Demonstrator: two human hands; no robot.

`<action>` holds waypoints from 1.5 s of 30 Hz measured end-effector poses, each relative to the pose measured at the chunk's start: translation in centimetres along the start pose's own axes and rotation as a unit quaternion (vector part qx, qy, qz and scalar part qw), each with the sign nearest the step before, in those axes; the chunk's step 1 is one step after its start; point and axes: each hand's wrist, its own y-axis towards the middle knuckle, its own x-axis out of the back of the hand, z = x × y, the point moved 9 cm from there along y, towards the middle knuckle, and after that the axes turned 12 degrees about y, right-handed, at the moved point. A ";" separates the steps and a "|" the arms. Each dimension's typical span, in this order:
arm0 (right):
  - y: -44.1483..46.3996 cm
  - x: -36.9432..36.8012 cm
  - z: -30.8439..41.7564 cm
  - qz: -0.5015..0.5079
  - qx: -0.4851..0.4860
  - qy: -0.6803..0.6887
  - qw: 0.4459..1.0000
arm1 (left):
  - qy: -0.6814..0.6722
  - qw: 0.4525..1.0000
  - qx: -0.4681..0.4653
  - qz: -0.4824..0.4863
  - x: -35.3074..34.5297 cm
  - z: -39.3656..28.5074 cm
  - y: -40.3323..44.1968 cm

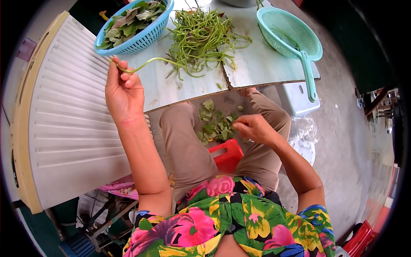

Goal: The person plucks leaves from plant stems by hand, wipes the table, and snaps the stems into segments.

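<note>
My left hand is raised at the table's left edge, thumb and fingers pinching one end of a long green leaf stem. The stem curves to the right, its other end reaching the pile of green stems on the table. A blue basket full of green and purplish leaves stands just beyond this hand. Over my right thigh hangs my right hand, its fingers curled together. Whatever is between them, if anything, cannot be made out.
A mint-green long-handled strainer sits at the table's right, its handle overhanging the edge. Loose leaves lie on the floor between my legs, near a red plastic seat. A ribbed white panel stands left; a pale stool is right.
</note>
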 end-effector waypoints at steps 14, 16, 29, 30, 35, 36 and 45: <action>-0.8 3.7 17.9 -0.248 0.360 -0.255 0.863 | 0.108 0.985 0.111 0.075 -7.5 9.7 -3.9; 0.3 3.6 16.0 -0.199 0.294 -0.207 0.912 | 0.102 0.986 0.111 0.067 -7.4 9.7 -3.5; 0.5 -1.7 5.5 -0.028 0.221 -0.416 0.882 | 0.258 0.958 0.074 0.105 -6.6 9.3 -1.6; 0.5 0.5 7.2 -0.068 0.200 -0.248 0.945 | 0.268 0.952 0.091 0.119 -7.0 9.9 -2.0; -1.2 5.4 17.0 -0.234 0.324 -0.151 0.904 | 0.267 0.930 0.155 0.198 -9.3 12.1 -3.9; -1.7 5.7 18.3 -0.268 0.369 -0.182 0.871 | 0.248 0.927 0.177 0.216 -9.9 12.5 -4.5; -1.4 6.3 17.7 -0.239 0.338 -0.196 0.889 | 0.413 0.867 0.167 0.224 -8.7 11.7 -6.4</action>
